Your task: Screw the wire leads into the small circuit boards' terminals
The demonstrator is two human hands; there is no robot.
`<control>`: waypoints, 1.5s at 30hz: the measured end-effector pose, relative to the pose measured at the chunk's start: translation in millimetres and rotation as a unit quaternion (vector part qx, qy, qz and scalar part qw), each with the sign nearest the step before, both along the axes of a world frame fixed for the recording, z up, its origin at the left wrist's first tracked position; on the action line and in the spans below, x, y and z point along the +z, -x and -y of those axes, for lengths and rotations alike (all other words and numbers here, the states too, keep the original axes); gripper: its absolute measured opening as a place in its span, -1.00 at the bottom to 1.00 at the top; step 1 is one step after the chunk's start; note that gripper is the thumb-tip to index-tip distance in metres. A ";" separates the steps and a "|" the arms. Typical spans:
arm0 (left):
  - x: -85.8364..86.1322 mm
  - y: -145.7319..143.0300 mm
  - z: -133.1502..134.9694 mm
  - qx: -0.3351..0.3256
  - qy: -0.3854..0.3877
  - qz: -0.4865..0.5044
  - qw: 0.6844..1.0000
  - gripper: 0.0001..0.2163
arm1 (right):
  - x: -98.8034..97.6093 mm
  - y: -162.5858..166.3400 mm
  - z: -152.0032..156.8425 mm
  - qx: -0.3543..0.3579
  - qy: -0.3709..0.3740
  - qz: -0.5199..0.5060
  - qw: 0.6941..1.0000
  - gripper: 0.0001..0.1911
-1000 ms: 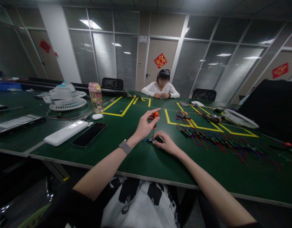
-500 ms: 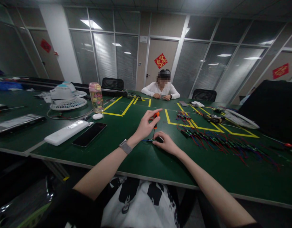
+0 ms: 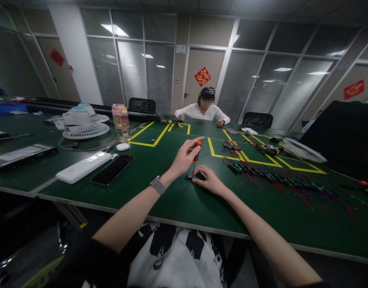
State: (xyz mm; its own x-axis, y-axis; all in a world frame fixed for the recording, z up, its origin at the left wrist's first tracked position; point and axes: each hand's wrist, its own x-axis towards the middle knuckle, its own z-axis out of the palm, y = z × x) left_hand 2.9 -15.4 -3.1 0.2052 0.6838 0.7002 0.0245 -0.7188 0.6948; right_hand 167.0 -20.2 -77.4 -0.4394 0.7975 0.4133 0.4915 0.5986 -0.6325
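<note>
My left hand (image 3: 185, 156) is closed on the orange and black handle of a screwdriver (image 3: 197, 152), which stands nearly upright. Its thin shaft runs down to a small circuit board (image 3: 189, 177) lying on the green table (image 3: 172, 200). The thumb and fingers of my right hand (image 3: 209, 181) are closed at the board's right end and hold it against the tabletop. Part of the board is hidden under those fingers, and the screwdriver's exact contact point is too small to make out.
Many wired circuit boards (image 3: 270, 178) lie to the right. On the left are a black phone (image 3: 113, 170), a white power bank (image 3: 84, 167), a bottle (image 3: 121, 124) and a white fan (image 3: 86, 130). Across the table sits a person in white (image 3: 191, 112).
My hands stay in place while the screwdriver handle has turned and tilted slightly. Across the table, the person's hands have moved apart.
</note>
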 end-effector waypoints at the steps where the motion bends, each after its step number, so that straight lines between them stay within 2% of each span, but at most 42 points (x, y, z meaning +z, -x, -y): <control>1: 0.5 0.0 0.3 -0.009 0.006 0.000 1.000 -0.67 | 0.1 0.0 0.1 0.000 0.001 0.001 1.000 -0.89; 4: 1.3 -0.9 1.0 -0.052 0.023 0.012 0.998 -0.65 | 0.2 0.0 0.0 0.000 0.004 0.001 1.000 -0.89; 6: 0.7 -1.4 1.1 -0.053 0.019 0.018 0.998 -0.66 | -0.1 0.0 -0.2 0.001 0.004 0.000 1.000 -0.89; 11: -0.5 0.7 1.3 0.082 -0.042 -0.013 0.996 -0.75 | -1.3 -0.2 -0.4 0.003 0.000 -0.002 1.000 -0.91; 13: 0.2 1.9 1.6 0.106 -0.049 -0.024 0.993 -0.75 | -1.4 -0.4 -0.3 0.002 0.000 -0.001 1.000 -0.91; 18: 0.1 0.9 1.1 0.045 -0.029 -0.007 0.999 -0.69 | -0.3 -1.0 -0.2 -0.001 -0.003 0.011 1.000 -0.89; 24: -0.2 0.5 1.5 0.061 -0.039 -0.010 0.997 -0.72 | 1.6 -0.3 0.8 0.002 -0.018 0.026 1.000 -0.89; 30: 2.0 0.0 3.4 0.005 -0.009 0.000 1.000 -0.66 | 2.7 -0.1 2.0 0.005 -0.016 0.029 0.999 -0.90; 36: -0.7 -0.4 0.4 0.043 -0.029 -0.017 0.999 -0.66 | 2.0 -0.3 1.8 0.014 -0.027 0.034 0.999 -0.91; 42: -4.2 -2.5 -4.2 -0.017 0.017 0.019 1.000 -0.61 | 2.3 -1.5 2.3 0.018 -0.036 0.040 0.998 -0.90; 45: -4.5 -1.6 -4.7 0.029 -0.010 0.020 0.999 -0.63 | 2.3 -1.9 2.3 0.019 -0.035 0.039 0.998 -0.91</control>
State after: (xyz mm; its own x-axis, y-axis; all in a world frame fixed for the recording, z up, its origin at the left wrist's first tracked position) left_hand 4.4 -10.7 -7.6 0.1372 0.6793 0.7210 0.0385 -0.7309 0.6814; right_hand 168.9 -22.4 -75.1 -0.5012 0.7501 0.4315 0.5137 0.6592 -0.5492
